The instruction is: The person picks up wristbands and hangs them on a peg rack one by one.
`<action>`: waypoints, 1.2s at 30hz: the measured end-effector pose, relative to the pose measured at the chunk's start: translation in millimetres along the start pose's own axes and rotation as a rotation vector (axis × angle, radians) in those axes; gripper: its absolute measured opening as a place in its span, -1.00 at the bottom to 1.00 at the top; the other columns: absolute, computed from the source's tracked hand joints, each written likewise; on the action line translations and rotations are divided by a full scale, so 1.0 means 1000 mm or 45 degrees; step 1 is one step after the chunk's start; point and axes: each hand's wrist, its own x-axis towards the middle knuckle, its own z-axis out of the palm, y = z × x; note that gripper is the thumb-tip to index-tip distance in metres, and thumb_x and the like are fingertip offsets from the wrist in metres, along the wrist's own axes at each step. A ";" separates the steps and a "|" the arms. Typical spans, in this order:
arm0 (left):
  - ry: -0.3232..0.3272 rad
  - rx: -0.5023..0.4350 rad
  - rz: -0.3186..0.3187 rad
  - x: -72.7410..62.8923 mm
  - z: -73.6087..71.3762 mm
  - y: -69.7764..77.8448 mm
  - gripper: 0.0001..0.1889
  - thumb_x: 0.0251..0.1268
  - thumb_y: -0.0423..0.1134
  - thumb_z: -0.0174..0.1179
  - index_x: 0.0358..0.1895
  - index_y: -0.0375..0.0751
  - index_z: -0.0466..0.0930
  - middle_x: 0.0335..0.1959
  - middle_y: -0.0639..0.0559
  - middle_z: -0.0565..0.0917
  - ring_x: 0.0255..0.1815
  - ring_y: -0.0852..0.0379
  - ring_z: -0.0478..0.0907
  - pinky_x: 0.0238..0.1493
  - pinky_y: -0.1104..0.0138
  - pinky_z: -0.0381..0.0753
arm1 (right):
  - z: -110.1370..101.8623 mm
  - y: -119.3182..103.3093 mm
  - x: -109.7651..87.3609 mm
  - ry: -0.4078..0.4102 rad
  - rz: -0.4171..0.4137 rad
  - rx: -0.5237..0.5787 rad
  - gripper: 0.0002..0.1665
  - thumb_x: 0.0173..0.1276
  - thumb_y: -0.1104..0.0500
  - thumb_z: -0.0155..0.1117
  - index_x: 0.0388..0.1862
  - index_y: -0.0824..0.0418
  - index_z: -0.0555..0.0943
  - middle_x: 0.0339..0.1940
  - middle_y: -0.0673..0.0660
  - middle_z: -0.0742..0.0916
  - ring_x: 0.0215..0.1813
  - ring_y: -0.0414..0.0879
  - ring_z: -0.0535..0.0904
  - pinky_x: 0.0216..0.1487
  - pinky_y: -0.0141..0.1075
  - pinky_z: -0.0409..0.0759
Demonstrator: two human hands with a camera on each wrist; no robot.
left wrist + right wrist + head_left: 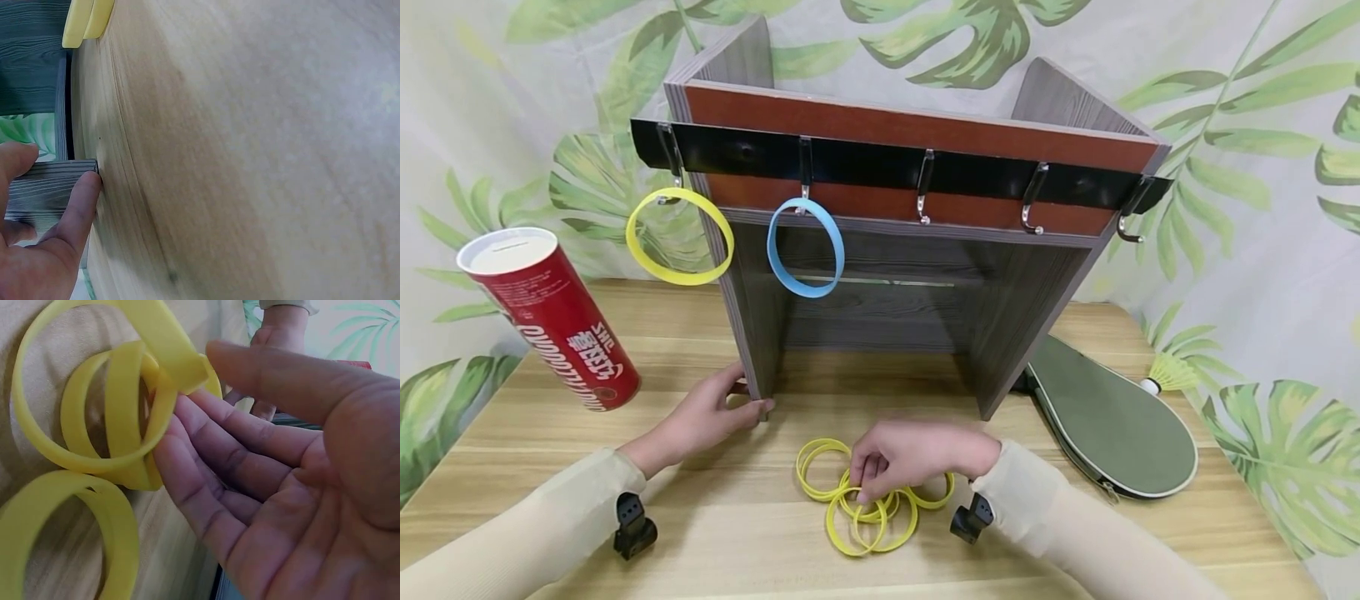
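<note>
My right hand is over a loose pile of yellow silicone wristbands on the table. Between thumb and fingertips it pinches one yellow wristband, clearest in the right wrist view. My left hand grips the foot of the left side panel of a grey wooden stand, with fingers on both sides of it. Across the stand's front runs a black hook rack. A yellow wristband hangs on its leftmost hook, and a blue wristband on the second hook.
A red canister with a white lid stands at the left. To the right lie a green racket case and a yellow shuttlecock. Leaf-printed cloth hangs behind the wooden table.
</note>
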 end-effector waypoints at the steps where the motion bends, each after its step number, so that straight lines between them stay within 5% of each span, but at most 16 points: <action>1: -0.002 -0.003 -0.002 0.000 0.000 0.000 -0.45 0.45 -0.31 0.31 0.41 -0.40 0.41 0.21 -0.33 0.68 0.16 -0.19 0.69 0.01 0.31 0.69 | 0.001 0.001 0.000 -0.002 -0.005 -0.008 -0.86 0.38 0.32 0.43 -0.14 0.37 0.71 -0.31 0.07 0.81 -0.31 -0.45 0.60 -0.16 -0.55 0.61; 12: -0.019 -0.055 -0.029 0.001 0.001 -0.001 -0.46 0.45 -0.33 0.30 0.41 -0.42 0.40 0.22 -0.39 0.66 0.14 -0.24 0.69 -0.18 0.38 0.71 | -0.002 0.005 0.000 0.047 -0.132 -0.038 -0.78 0.44 0.34 0.36 0.02 0.38 0.71 -0.13 0.23 0.84 -0.17 -0.47 0.63 0.09 -0.53 0.63; 25: -0.024 -0.064 -0.031 0.001 0.001 -0.001 -0.45 0.46 -0.33 0.30 0.42 -0.41 0.39 0.22 -0.39 0.66 0.14 -0.24 0.68 -0.20 0.38 0.71 | -0.005 0.020 -0.007 0.127 -0.124 0.314 -0.64 0.44 0.32 0.37 0.16 0.46 0.65 -0.06 0.30 0.79 -0.14 -0.36 0.66 -0.02 -0.48 0.67; 28: -0.024 -0.054 -0.033 0.001 0.001 -0.001 -0.43 0.46 -0.32 0.30 0.44 -0.41 0.37 0.24 -0.39 0.65 0.15 -0.23 0.68 -0.19 0.38 0.71 | -0.006 0.023 -0.009 0.184 -0.133 0.402 -0.63 0.47 0.32 0.35 0.18 0.48 0.63 -0.08 0.30 0.79 -0.16 -0.33 0.68 -0.04 -0.44 0.68; 33: -0.010 -0.023 -0.032 0.001 0.001 -0.001 -0.42 0.46 -0.30 0.31 0.44 -0.40 0.38 0.25 -0.38 0.65 0.16 -0.21 0.68 -0.13 0.38 0.70 | -0.010 0.020 -0.015 0.304 -0.185 0.638 -0.57 0.50 0.35 0.29 0.25 0.56 0.53 0.01 0.58 0.69 -0.14 -0.28 0.73 0.06 -0.20 0.77; 36: 0.007 -0.016 -0.022 0.000 0.001 -0.002 -0.46 0.45 -0.31 0.32 0.40 -0.40 0.42 0.20 -0.35 0.68 0.14 -0.20 0.69 -0.11 0.39 0.69 | -0.013 0.014 -0.019 0.392 -0.254 0.727 -0.55 0.51 0.34 0.29 0.25 0.59 0.50 -0.02 0.46 0.74 -0.08 -0.25 0.76 0.13 -0.11 0.77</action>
